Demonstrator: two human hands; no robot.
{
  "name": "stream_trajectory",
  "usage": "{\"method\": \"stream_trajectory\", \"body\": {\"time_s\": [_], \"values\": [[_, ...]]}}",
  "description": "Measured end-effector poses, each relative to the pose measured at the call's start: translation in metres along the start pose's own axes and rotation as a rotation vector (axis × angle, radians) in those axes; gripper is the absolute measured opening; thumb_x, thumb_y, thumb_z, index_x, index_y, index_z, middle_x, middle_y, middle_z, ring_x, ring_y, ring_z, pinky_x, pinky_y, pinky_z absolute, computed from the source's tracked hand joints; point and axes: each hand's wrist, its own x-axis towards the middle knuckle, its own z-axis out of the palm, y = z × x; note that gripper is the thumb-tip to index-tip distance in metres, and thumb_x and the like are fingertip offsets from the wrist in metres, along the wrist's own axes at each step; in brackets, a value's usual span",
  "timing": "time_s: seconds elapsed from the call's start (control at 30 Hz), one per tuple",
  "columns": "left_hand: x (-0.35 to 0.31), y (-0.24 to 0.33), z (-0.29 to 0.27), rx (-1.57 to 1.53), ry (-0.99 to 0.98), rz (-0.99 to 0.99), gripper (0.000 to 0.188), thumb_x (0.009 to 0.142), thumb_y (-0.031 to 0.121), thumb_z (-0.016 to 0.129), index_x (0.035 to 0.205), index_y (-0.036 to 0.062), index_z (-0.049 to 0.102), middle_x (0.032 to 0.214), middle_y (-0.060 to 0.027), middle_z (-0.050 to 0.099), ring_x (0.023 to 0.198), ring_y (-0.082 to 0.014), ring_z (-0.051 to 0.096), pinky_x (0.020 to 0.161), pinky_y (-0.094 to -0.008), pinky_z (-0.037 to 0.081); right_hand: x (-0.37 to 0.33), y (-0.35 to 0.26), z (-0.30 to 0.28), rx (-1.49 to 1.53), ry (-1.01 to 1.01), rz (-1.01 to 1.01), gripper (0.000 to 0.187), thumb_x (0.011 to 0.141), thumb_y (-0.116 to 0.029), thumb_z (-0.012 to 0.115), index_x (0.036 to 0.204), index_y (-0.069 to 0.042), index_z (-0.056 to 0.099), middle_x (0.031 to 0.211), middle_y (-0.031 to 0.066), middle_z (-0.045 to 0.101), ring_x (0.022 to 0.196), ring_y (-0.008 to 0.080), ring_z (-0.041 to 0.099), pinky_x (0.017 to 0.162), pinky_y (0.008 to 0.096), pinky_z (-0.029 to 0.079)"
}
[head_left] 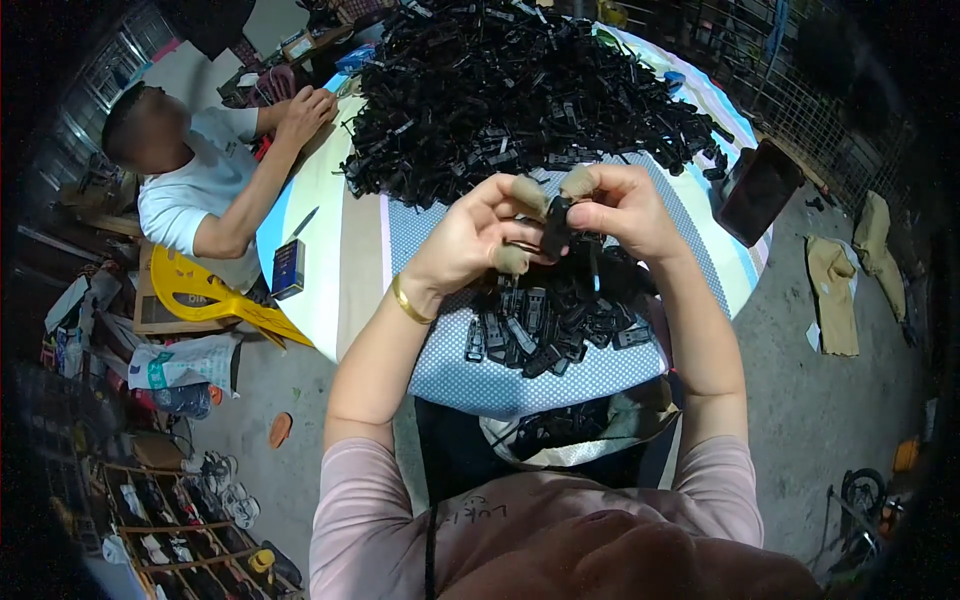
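Both my hands meet above the table, closed on one small black plastic part (555, 228). My left hand (468, 232), a gold bangle on its wrist, pinches the part from the left. Tan covers sit on its thumb and a fingertip. From the other side my right hand (632, 212) grips the same part between its thumb and a tan-covered index finger. Under my hands lies a small heap of similar black parts (535, 330), partly hidden by them. Farther back a large mound of black parts (500, 100) spreads over the table.
A cloth-covered table (360, 270) carries a dark blue box (288, 268), a thin pointed tool (306, 222) and a dark tablet-like object (762, 192). At the left another person (200, 180) sits by a yellow chair (190, 285). An open bag (600, 440) rests at my lap.
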Motion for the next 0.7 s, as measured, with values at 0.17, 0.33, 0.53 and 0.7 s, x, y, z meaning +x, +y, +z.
{"method": "stream_trajectory", "body": {"time_s": [0.17,0.33,0.53,0.7], "values": [[0.002,-0.015,0.000,-0.065,0.087,-0.111,0.037,0.068,0.011,0.071,0.094,0.0012,0.047,0.091,-0.0104,0.057,0.079,-0.0235,0.062,0.069,-0.0329,0.053,0.001,0.001,0.008,-0.052,-0.095,0.004,0.014,0.072,-0.008,0.064,0.080,0.003,0.060,0.079,0.0043,0.058,0.073,0.0099,0.054,0.065,0.0223,0.044],[0.004,-0.014,-0.001,0.034,0.259,-0.057,0.019,0.075,0.005,0.063,0.089,0.0014,0.050,0.083,-0.0090,0.059,0.074,-0.0170,0.061,0.070,-0.0275,0.051,0.003,0.015,0.014,-0.207,0.091,-0.025,0.017,0.078,-0.009,0.058,0.092,0.002,0.060,0.079,0.0029,0.058,0.072,0.0083,0.054,0.065,0.0222,0.044],[0.007,-0.012,0.008,0.338,0.482,0.182,0.028,0.074,0.000,0.064,0.098,-0.0017,0.050,0.086,-0.0070,0.059,0.076,-0.0125,0.059,0.070,-0.0229,0.049,0.002,0.019,0.022,-0.489,0.162,-0.139,0.015,0.085,-0.014,0.050,0.085,0.001,0.055,0.070,0.0014,0.053,0.063,0.0072,0.048,0.056,0.0217,0.040],[0.003,-0.010,0.013,0.501,0.525,0.209,0.027,0.074,0.000,0.063,0.099,-0.0031,0.053,0.094,-0.0077,0.058,0.082,-0.0118,0.058,0.073,-0.0227,0.049,0.003,0.018,0.026,-0.514,0.166,-0.104,0.016,0.085,-0.014,0.050,0.083,0.001,0.055,0.066,0.0010,0.053,0.062,0.0072,0.049,0.055,0.0217,0.040]]}}
